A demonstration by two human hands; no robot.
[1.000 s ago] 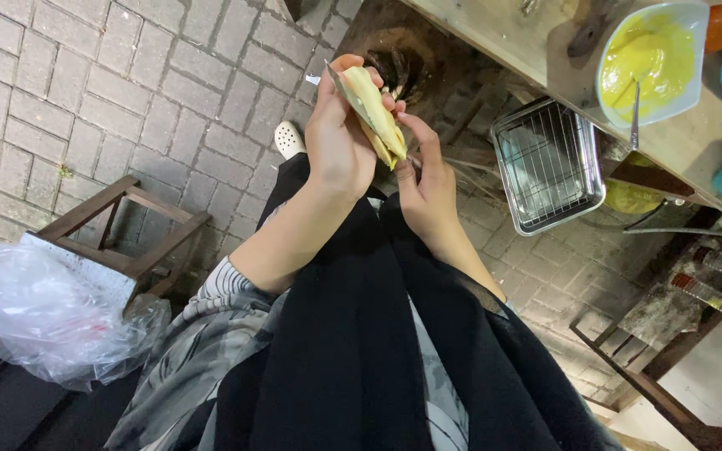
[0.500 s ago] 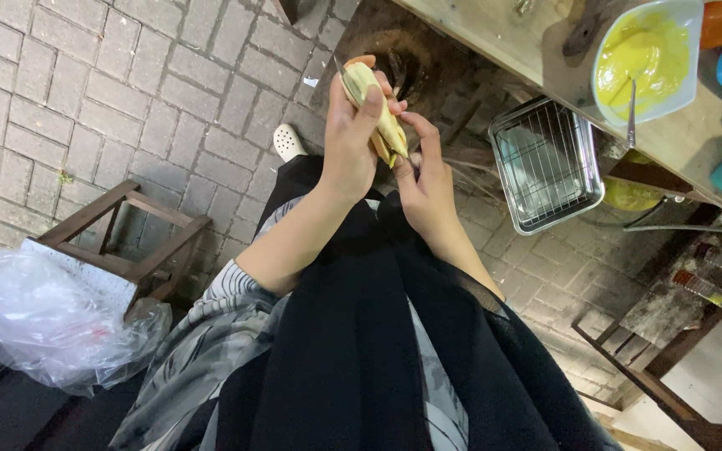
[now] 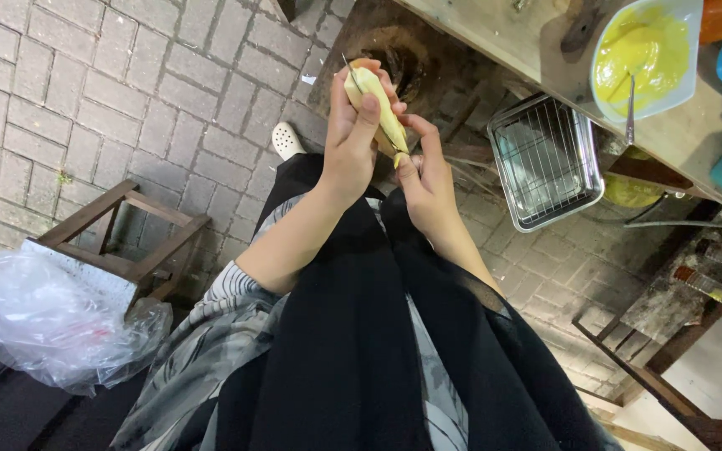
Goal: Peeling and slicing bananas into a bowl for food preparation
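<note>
Head view: left hand (image 3: 353,138) wraps a pale yellow peeled fruit (image 3: 380,113) — its grip closed around it; right hand (image 3: 425,179) pinches the lower tip, above a wire-rack tray (image 3: 542,163).

Soft, even daylight fills the scene, with no hard shadows on the brick paving (image 3: 110,92); only the dark hollow beyond the hands and the space beneath the worktop (image 3: 495,42) fall into deep shade. The clear plastic bag (image 3: 52,321) and the metal wire tray (image 3: 545,163) carry mild glare, and the yellow bowl (image 3: 645,54) looks strongly saturated. Focus is fairly sharp at the centre, while wide-angle distortion bends lines near the edges and the lower right corner is washed out and soft.
</note>
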